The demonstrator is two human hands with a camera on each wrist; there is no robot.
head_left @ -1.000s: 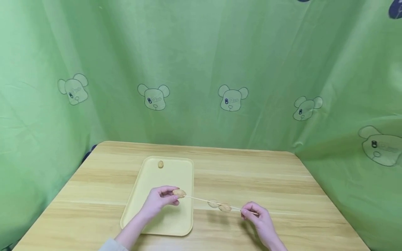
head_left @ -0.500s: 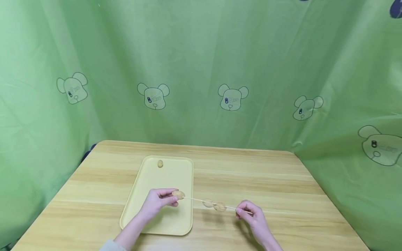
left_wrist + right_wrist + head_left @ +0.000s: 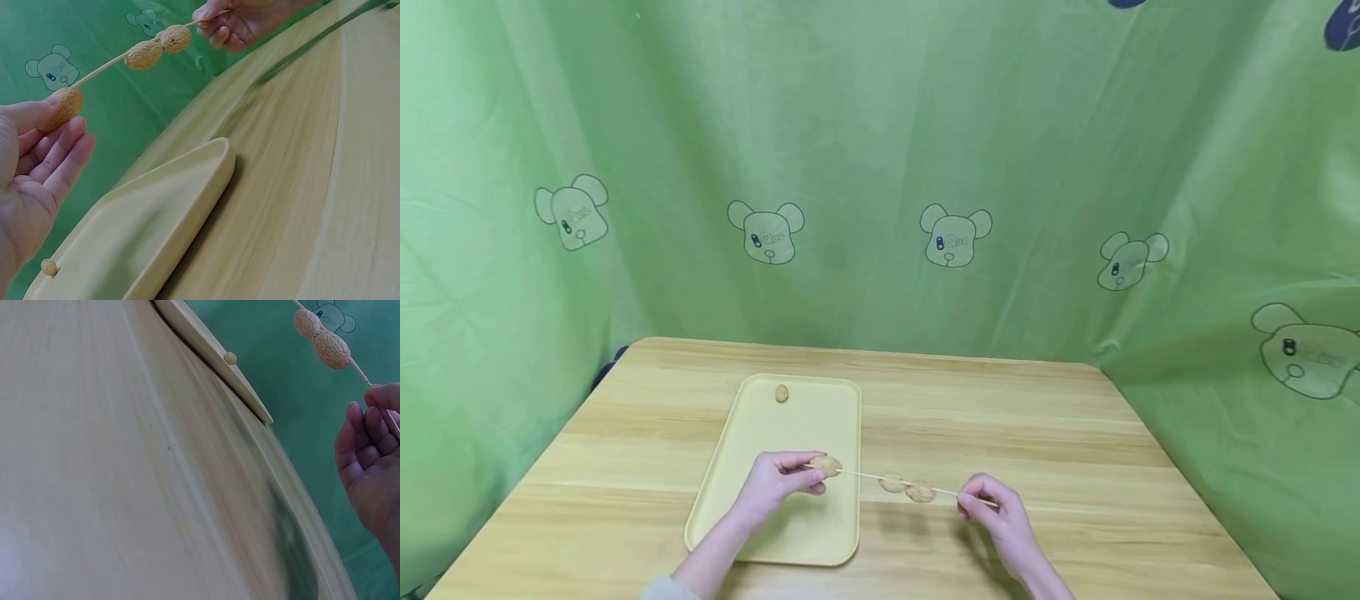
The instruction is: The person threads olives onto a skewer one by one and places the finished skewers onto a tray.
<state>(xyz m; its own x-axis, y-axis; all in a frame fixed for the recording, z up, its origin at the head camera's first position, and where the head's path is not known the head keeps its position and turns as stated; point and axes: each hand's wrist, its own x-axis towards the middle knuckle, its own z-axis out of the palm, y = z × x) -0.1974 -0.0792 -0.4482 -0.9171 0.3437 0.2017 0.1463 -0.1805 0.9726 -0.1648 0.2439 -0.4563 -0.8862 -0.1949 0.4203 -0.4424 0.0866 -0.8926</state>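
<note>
Head view: pinching a knobbly tan piece (image 3: 829, 466) in the left hand (image 3: 780, 481), above a tray (image 3: 820, 421); clamping a thin stick (image 3: 861, 475) in the right hand (image 3: 997, 512). Left wrist: with paired pieces (image 3: 164, 44) strung between both hands' fingers. Right wrist: with that pair just past the clamped fingertips (image 3: 375, 395).

A pale grey sleeve (image 3: 668, 589) (only its end shows, at the bottom of the head view) covers part of the left forearm (image 3: 721, 543), stopping well short of the wrist. The left hand (image 3: 777, 481) and right hand (image 3: 1000, 517) are bare, as is the right forearm (image 3: 1047, 575) down to the view's edge.
</note>
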